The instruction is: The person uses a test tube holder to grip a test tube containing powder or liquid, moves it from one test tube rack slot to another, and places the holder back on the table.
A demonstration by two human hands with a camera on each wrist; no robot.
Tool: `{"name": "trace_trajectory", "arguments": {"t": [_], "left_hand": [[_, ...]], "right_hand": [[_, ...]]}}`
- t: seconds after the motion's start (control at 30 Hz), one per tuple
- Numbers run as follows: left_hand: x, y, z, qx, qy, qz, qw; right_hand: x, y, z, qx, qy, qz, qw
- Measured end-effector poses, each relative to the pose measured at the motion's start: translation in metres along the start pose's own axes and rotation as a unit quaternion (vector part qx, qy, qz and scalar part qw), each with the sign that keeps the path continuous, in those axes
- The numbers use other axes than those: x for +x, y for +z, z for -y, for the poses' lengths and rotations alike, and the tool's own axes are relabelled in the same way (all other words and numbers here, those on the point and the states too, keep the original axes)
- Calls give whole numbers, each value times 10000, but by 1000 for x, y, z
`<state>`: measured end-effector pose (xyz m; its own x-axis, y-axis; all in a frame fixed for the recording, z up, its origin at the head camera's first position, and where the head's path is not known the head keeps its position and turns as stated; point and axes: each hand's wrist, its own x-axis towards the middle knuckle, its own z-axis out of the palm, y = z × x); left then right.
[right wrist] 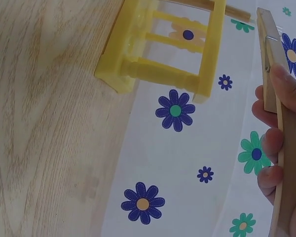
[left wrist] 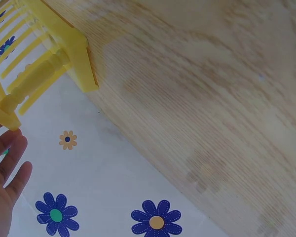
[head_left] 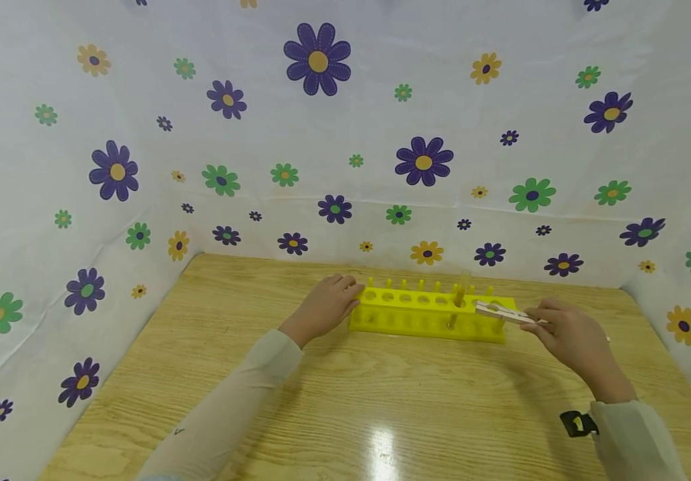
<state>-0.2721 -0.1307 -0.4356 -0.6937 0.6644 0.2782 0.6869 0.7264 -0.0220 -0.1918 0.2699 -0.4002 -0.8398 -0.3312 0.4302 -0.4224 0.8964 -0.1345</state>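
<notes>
A yellow test tube rack [head_left: 405, 321] stands on the table. One glass test tube [head_left: 460, 294] with brownish liquid is in a hole toward its right side, leaning slightly. My left hand [head_left: 327, 304] holds the rack's left end, thumb at the front and fingers over the top corner; its other fingers [left wrist: 19, 177] hang loosely beside it in the left wrist view. My right hand [head_left: 571, 334] grips a wooden test tube clamp [right wrist: 288, 148] by its handles. The clamp's tip points left, close beside the tube's upper part.
The wood-grain table [head_left: 345, 401] carries the rack near its back edge. A white flower-print cloth [head_left: 357, 120] hangs behind and along both sides. Pegs [head_left: 420, 284] stick up along the rack's back row. A black strap [head_left: 579, 423] sits at my right wrist.
</notes>
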Motion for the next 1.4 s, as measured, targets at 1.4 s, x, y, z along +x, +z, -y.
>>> {"name": "trace_trajectory", "arguments": {"t": [1.4], "left_hand": [[0,4,1,47,44,-149,9999]], "right_hand": [[-10,11,8,843,494,769,9922]]}}
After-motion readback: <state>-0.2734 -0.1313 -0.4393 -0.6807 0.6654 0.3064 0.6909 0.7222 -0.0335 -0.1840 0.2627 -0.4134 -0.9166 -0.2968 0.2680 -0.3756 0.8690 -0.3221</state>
